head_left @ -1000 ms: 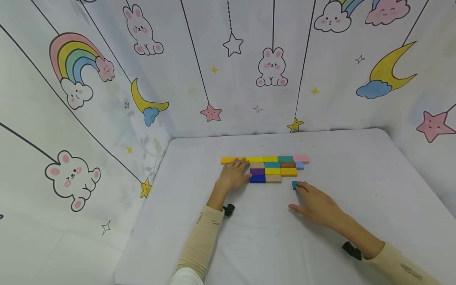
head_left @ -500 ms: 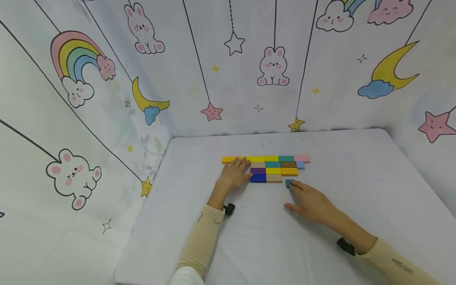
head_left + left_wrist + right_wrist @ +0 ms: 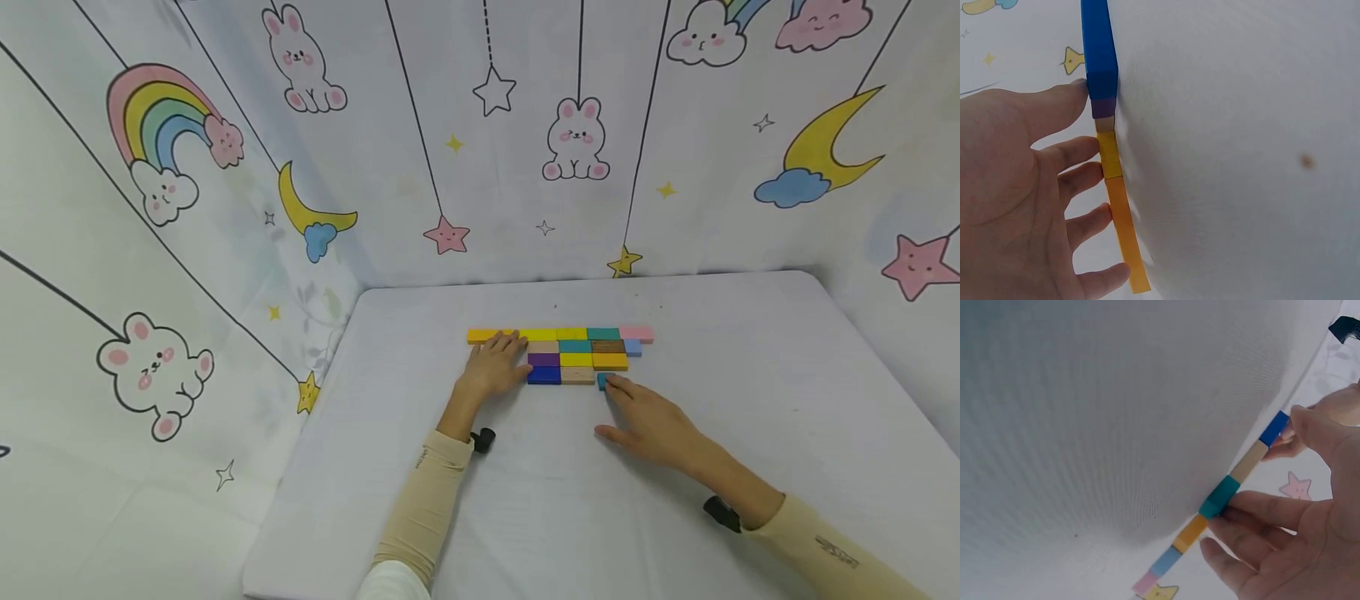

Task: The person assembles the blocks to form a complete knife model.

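Flat coloured wooden blocks lie in several staggered rows, among them a dark blue block [image 3: 543,376], a natural wood block [image 3: 577,377] and an orange block [image 3: 610,362]. My left hand [image 3: 492,367] rests spread along the rows' left side, fingertips at the yellow block [image 3: 1109,154] and long orange strip [image 3: 1127,234], thumb by the dark blue block. With extended fingers my right hand [image 3: 660,425] touches a teal block [image 3: 602,381] at the right end of the nearest row, close to the wood block. Its thumb stays apart from the teal block, and its fingers partly hide that block.
A white cloth covers the table [image 3: 525,500]. Behind and to the left hangs a white curtain [image 3: 510,183] printed with rabbits, stars and moons. A pink block [image 3: 637,334] and a light blue block [image 3: 633,347] form the right ends of the far rows.
My right hand has slid the teal block leftward and slightly away from me, up to the right end of the nearest row. My left hand has stayed in place.
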A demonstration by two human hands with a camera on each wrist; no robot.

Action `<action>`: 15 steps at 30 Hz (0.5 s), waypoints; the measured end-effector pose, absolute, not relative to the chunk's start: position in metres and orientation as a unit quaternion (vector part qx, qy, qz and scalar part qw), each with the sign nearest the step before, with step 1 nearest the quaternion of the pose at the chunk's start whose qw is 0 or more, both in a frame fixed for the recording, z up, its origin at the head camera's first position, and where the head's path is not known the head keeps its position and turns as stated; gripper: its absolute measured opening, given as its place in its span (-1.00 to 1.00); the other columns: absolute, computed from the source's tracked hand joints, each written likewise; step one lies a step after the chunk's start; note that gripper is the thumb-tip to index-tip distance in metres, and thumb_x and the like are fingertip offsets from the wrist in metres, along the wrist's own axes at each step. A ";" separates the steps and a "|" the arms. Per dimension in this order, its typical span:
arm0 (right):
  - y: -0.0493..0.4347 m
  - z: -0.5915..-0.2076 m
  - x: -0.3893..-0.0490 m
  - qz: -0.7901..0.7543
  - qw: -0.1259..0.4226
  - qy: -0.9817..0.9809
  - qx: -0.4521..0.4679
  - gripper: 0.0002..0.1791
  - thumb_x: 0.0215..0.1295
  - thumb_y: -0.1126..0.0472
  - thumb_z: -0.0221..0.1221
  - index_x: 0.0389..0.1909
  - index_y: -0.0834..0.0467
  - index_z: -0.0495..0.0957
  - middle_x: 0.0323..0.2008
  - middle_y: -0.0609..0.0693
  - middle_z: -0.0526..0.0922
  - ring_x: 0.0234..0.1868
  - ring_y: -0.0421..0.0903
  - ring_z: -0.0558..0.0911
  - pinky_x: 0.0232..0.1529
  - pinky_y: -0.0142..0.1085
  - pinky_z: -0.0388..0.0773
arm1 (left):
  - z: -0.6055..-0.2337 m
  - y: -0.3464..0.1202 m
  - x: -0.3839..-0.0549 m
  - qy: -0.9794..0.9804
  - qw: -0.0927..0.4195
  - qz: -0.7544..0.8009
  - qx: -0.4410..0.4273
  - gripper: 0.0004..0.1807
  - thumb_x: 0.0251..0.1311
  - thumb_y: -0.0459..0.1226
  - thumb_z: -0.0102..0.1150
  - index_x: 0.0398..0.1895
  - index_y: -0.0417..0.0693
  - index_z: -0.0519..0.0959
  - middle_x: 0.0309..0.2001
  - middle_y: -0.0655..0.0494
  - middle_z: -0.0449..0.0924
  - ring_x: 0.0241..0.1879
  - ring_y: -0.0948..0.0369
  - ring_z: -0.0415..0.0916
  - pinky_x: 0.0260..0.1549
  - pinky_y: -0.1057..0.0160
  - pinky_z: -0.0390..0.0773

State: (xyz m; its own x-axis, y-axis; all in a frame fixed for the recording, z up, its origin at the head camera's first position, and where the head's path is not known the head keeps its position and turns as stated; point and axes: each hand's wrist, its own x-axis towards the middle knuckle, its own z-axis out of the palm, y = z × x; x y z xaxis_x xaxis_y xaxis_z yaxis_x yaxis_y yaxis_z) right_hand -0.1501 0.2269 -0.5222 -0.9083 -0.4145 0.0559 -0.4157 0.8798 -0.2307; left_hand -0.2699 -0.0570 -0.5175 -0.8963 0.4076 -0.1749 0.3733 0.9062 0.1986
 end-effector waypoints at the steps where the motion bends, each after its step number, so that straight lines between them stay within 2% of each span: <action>1: 0.227 -0.522 -0.150 0.118 0.002 -0.970 0.214 -0.10 0.30 -0.21 0.39 0.37 0.42 0.46 0.42 0.35 0.43 0.37 0.31 0.51 0.29 0.17 0.53 | -0.518 -0.057 -0.270 0.970 0.107 0.081 0.201 -0.30 0.59 0.15 -0.10 0.68 0.18 0.14 0.68 0.16 -0.01 0.66 0.05 -0.12 0.56 -0.26 0.00; 15: 0.226 -0.526 -0.158 0.129 -0.003 -0.969 0.211 -0.11 0.31 -0.20 0.38 0.39 0.40 0.45 0.45 0.34 0.41 0.39 0.31 0.49 0.29 0.18 0.52 | -0.517 -0.054 -0.269 0.972 0.105 0.080 0.196 -0.30 0.59 0.14 -0.09 0.68 0.18 0.15 0.68 0.16 0.00 0.66 0.05 -0.12 0.56 -0.26 -0.01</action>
